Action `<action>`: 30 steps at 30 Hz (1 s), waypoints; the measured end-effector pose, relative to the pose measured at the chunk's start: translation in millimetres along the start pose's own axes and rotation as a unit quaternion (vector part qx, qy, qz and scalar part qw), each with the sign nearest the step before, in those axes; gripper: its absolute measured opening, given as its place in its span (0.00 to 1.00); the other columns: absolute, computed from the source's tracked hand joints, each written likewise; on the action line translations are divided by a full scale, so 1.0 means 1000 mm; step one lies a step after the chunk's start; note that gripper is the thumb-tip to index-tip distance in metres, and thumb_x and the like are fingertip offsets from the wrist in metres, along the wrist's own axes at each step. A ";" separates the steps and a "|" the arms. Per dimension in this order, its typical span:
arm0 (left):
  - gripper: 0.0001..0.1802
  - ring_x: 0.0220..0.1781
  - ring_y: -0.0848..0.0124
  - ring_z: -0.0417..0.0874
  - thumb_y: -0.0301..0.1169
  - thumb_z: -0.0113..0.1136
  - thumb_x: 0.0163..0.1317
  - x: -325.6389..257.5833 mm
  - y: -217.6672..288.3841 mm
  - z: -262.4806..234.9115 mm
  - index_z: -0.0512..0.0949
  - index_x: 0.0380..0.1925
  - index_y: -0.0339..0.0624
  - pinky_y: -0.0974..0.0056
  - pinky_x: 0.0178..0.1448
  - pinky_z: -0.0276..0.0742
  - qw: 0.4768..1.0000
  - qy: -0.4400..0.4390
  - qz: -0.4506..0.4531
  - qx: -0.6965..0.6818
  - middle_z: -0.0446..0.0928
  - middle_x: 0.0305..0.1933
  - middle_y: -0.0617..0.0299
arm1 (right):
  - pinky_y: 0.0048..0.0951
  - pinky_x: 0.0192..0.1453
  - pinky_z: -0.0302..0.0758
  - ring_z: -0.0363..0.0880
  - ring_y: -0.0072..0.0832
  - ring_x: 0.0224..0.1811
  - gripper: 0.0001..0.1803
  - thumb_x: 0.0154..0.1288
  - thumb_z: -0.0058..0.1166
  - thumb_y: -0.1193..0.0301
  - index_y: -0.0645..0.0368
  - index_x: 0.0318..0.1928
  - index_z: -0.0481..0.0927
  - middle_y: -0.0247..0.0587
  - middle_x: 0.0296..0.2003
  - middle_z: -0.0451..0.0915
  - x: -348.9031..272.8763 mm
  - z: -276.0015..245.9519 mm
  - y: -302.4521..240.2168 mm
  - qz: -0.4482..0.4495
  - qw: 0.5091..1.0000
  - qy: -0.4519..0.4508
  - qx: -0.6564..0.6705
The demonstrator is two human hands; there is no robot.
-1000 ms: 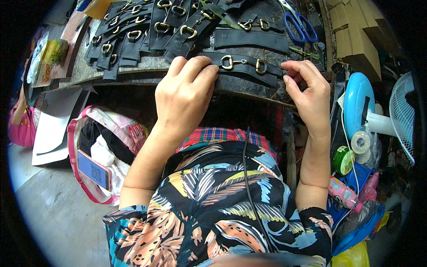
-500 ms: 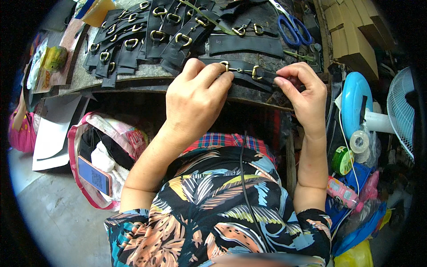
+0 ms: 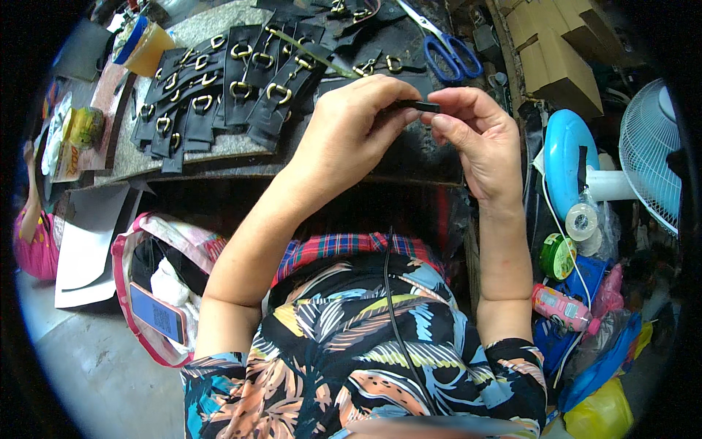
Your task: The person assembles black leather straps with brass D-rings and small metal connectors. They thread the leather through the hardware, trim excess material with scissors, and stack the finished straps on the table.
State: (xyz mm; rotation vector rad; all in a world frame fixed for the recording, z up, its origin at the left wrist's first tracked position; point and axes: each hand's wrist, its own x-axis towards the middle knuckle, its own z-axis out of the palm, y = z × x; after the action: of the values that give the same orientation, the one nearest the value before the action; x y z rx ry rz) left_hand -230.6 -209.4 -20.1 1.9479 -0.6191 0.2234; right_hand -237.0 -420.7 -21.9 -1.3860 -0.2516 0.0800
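Observation:
A narrow black leather strap (image 3: pixel 422 107) is held up above the near edge of the workbench. My left hand (image 3: pixel 358 121) is closed around it, hiding most of its length and any metal fittings. At the strap's free end, the thumb and fingertips of my right hand (image 3: pixel 475 135) pinch from both sides. Beyond and left of my hands lie several black leather straps (image 3: pixel 238 73) with gold-coloured D-rings. Another strap with a gold ring (image 3: pixel 395 64) lies just past my fingers. A thin pale-green strip (image 3: pixel 311 51) lies across the pieces.
Blue-handled scissors (image 3: pixel 450 58) lie at the bench's far right, near cardboard boxes (image 3: pixel 559 69). A white fan (image 3: pixel 651 154) with a blue base (image 3: pixel 569 161) stands at right. At left, a pink-edged bag (image 3: pixel 121 293) holds a phone (image 3: pixel 157 311). An amber container (image 3: pixel 150 50) sits far left.
The strap with gold fittings has been lifted off the bench edge and turned in my left hand. My right hand has moved left and up to its end. The view has shifted slightly.

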 end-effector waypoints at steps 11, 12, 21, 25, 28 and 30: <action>0.06 0.33 0.74 0.76 0.27 0.64 0.69 0.009 0.000 -0.004 0.83 0.38 0.35 0.67 0.37 0.72 0.991 0.012 -0.011 -0.136 0.79 0.36 0.60 | 0.22 0.48 0.82 0.86 0.19 0.41 0.05 0.67 0.68 0.81 0.66 0.43 0.88 0.35 0.38 0.88 0.008 0.014 -0.009 -0.169 0.964 0.026 -0.202; 0.07 0.33 0.74 0.76 0.29 0.65 0.69 0.009 -0.001 -0.004 0.83 0.39 0.34 0.67 0.37 0.72 0.989 0.015 -0.033 -0.144 0.78 0.36 0.60 | 0.23 0.48 0.82 0.86 0.20 0.42 0.05 0.67 0.68 0.81 0.66 0.42 0.88 0.36 0.38 0.88 0.009 0.016 -0.009 -0.181 0.963 0.021 -0.200; 0.09 0.36 0.80 0.72 0.31 0.64 0.76 0.011 -0.007 -0.002 0.81 0.40 0.35 0.72 0.39 0.68 0.994 0.010 -0.011 -0.111 0.74 0.36 0.68 | 0.21 0.48 0.83 0.86 0.19 0.39 0.05 0.70 0.65 0.81 0.66 0.45 0.89 0.36 0.39 0.89 0.013 0.017 -0.002 -0.127 0.990 0.010 -0.064; 0.08 0.37 0.74 0.76 0.29 0.65 0.73 0.014 -0.011 0.000 0.81 0.39 0.34 0.68 0.40 0.72 0.995 0.035 0.069 -0.067 0.76 0.36 0.63 | 0.19 0.46 0.82 0.85 0.17 0.38 0.05 0.71 0.65 0.80 0.65 0.45 0.89 0.34 0.38 0.88 0.014 0.016 -0.002 -0.101 0.993 0.020 -0.062; 0.09 0.33 0.65 0.80 0.29 0.67 0.69 0.014 -0.010 0.004 0.81 0.38 0.32 0.63 0.38 0.75 0.993 0.055 0.055 -0.083 0.78 0.34 0.55 | 0.18 0.46 0.82 0.85 0.16 0.39 0.04 0.72 0.65 0.79 0.64 0.44 0.89 0.34 0.38 0.88 0.014 0.018 -0.002 -0.114 0.991 0.019 -0.064; 0.09 0.33 0.65 0.80 0.29 0.67 0.69 0.013 -0.009 0.005 0.81 0.38 0.32 0.63 0.37 0.74 0.992 0.051 0.019 -0.116 0.78 0.34 0.55 | 0.19 0.47 0.82 0.85 0.16 0.40 0.03 0.72 0.65 0.79 0.63 0.44 0.88 0.33 0.39 0.88 0.013 0.021 -0.001 -0.138 0.988 0.022 -0.070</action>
State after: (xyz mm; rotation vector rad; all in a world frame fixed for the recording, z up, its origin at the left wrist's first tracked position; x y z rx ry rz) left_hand -215.7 -215.2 -23.6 1.6919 -0.5886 0.2604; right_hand -229.0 -398.1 -16.0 -1.4770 -0.4169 -0.2015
